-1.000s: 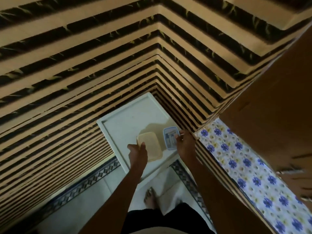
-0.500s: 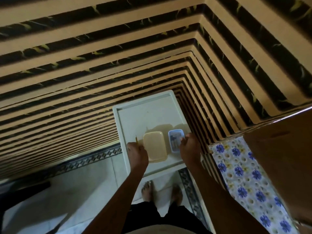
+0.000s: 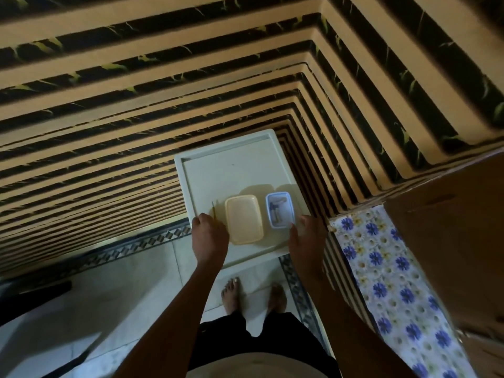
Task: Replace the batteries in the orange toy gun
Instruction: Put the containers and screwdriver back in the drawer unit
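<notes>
Gun: not showing anywhere in this view; I cannot tell where it is.
Blue box: sitting open near the tray's right edge, holding a few small dark cylinders, probably batteries, too small to be sure.
Yellow box: lying just left of the blue box, lid on, near the tray's near edge.
Tool: a thin rod, possibly a screwdriver, sticking up from the left hand toward the tray's far edge.
Left hand: fingers curling round the tool at the tray's near-left corner; whether it is also bearing the tray, I cannot tell.
Right hand: gripping the tray's near-right corner, thumb lying beside the blue box.
Tray: white, seemingly being carried above the tiled floor, 2 bare feet below.
Risk 1: the tray tilting, since both hands are at the near edge, and the boxes sliding off.
Risk 2: the open blue box spilling its contents.
Risk 3: the tool slipping from a hand that may be doing 2 jobs.
</notes>
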Tool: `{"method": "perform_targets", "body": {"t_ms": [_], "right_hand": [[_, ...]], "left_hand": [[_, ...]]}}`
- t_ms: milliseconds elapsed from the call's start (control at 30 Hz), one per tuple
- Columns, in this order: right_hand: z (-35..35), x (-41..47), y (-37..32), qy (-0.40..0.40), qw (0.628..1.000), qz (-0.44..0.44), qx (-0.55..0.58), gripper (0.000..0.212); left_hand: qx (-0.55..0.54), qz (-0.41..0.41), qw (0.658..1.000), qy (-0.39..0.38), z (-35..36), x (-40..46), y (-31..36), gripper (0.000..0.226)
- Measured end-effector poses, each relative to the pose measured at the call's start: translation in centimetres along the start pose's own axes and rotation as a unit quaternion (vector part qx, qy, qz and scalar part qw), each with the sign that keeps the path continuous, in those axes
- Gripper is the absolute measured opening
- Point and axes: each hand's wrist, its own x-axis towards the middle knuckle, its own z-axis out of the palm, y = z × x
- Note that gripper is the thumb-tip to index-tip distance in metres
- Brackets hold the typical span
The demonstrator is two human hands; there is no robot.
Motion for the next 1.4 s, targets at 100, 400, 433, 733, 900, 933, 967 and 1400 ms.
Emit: {"method": "perform_targets", "body": {"t_ms": [100, 400, 433, 733, 900, 933, 967, 1400], "right_hand": [[-0.3, -1.7, 0.7, 0.017, 0.999, -0.039, -0.003, 0.012], [0.3, -8.9, 3.7, -0.004, 0.997, -0.081, -0.016, 0.021], [0.7, -10.0, 4.3, -0.042, 0.995, -0.087, -0.030, 0.022], [6.2, -12.9, 10.1, -0.308, 0.903, -0.209, -0.216, 0.048], [9.6, -12.6, 10.6, -0.373, 0.869, -0.199, -0.256, 0.056], [10.6, -12.6, 10.7, -0.380, 0.869, -0.191, -0.254, 0.058], [11.4, -12.6, 10.8, -0.381, 0.870, -0.182, -0.252, 0.060], [11.2, -18.0, 12.7, -0.225, 0.899, -0.238, -0.290, 0.055]], "left_hand": [[-0.005, 0.026, 1.000, -0.016, 0.0, 0.1, -1.0, 0.016], [0.014, 0.196, 0.980, 0.003, -1.5, -2.4, -6.0, 0.024], [0.032, 0.221, 0.975, -0.001, -1.5, -2.8, -7.1, 0.027], [0.097, 0.363, 0.926, -0.047, -0.8, -2.1, -12.6, 0.051], [0.038, 0.380, 0.922, -0.063, -0.5, -2.1, -13.6, 0.063], [0.032, 0.383, 0.921, -0.062, -0.3, -2.0, -14.1, 0.065], [0.027, 0.385, 0.920, -0.061, -0.1, -2.0, -14.3, 0.066], [0.043, 0.399, 0.914, -0.055, 0.5, -1.5, -15.3, 0.068]]}}
